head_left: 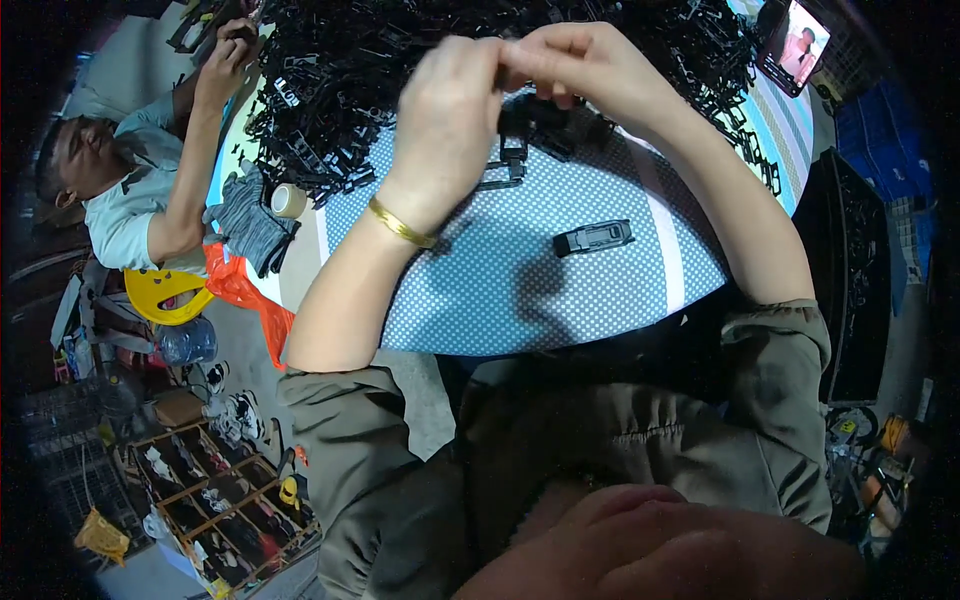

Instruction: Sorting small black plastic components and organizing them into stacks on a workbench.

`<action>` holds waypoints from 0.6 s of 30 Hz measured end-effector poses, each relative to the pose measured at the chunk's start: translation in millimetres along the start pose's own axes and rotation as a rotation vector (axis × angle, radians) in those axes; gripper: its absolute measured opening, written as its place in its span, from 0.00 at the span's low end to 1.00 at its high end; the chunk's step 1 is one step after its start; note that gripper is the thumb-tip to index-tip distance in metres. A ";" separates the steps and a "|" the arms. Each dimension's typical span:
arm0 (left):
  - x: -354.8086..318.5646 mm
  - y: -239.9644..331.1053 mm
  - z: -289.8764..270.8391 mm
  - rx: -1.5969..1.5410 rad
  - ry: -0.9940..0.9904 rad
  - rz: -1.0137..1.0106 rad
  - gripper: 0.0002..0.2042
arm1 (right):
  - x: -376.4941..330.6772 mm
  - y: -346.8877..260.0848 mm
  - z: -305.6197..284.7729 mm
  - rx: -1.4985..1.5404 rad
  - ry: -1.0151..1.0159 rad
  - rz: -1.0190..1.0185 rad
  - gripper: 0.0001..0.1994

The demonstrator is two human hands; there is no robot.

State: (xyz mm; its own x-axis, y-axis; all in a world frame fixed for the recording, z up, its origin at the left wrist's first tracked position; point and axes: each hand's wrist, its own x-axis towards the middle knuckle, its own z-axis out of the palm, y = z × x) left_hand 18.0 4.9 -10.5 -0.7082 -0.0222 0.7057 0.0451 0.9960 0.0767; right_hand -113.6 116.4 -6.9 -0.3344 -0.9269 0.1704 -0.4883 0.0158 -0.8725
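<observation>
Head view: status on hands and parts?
Left hand and right hand pinched together on a small black part. Finished black piece lies apart on dotted cloth. Black parts pile behind, nothing blocking.

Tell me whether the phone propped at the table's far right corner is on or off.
On. The phone has a lit screen showing a bright picture with a figure in it, clearly glowing against the dark surroundings beside the heap of black plastic parts.

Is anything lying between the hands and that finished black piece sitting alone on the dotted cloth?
Nothing visible. The left hand and right hand meet above a small black part, and bare dotted cloth separates them from the lone black piece. The heap of black parts lies farther away.
</observation>
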 end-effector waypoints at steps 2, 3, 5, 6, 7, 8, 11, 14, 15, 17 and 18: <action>6.8 -5.6 -5.6 -0.158 0.165 -0.193 0.09 | 1.4 3.3 2.9 0.353 0.122 -0.045 0.13; 7.9 -15.2 -8.0 -0.185 0.198 -0.284 0.08 | 4.1 5.9 6.6 0.155 0.175 -0.093 0.14; 11.9 -23.7 -14.4 -0.687 0.233 -0.589 0.08 | 7.0 22.3 19.1 -0.330 0.235 -0.340 0.15; 13.8 -29.3 -15.3 -0.897 0.252 -0.627 0.09 | 8.6 23.5 25.5 -0.593 0.242 -0.448 0.16; 13.3 -31.1 -15.8 -0.996 0.247 -0.711 0.10 | 6.7 22.5 32.3 -0.683 0.224 -0.476 0.16; 13.2 -31.5 -15.7 -1.097 0.239 -0.794 0.10 | 10.2 24.7 37.7 -0.687 0.230 -0.472 0.16; 10.1 -32.6 -8.3 -1.219 0.191 -0.905 0.10 | 14.8 28.9 40.9 -0.736 0.129 -0.390 0.12; 8.8 -31.0 -10.1 -1.144 0.100 -0.905 0.10 | 11.6 24.2 24.8 -0.777 0.269 -0.382 0.15; 8.9 -29.7 -9.0 -1.104 0.056 -0.896 0.11 | 7.7 18.4 14.3 -0.678 0.296 -0.338 0.17; 9.0 -26.8 -1.8 -1.146 0.049 -0.911 0.11 | 2.1 14.8 -1.8 -0.385 0.334 -0.272 0.20; 9.0 -24.2 1.8 -1.178 0.040 -0.927 0.11 | 2.0 13.9 -6.0 -0.206 0.391 -0.327 0.14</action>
State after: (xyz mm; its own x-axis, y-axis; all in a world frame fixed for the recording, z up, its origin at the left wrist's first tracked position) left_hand 9.2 -19.3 -7.3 -0.7841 -0.6113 0.1068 0.1429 -0.0104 0.9897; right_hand -125.9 117.1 -16.0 -0.3936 -0.6882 0.6095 -0.7518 -0.1406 -0.6442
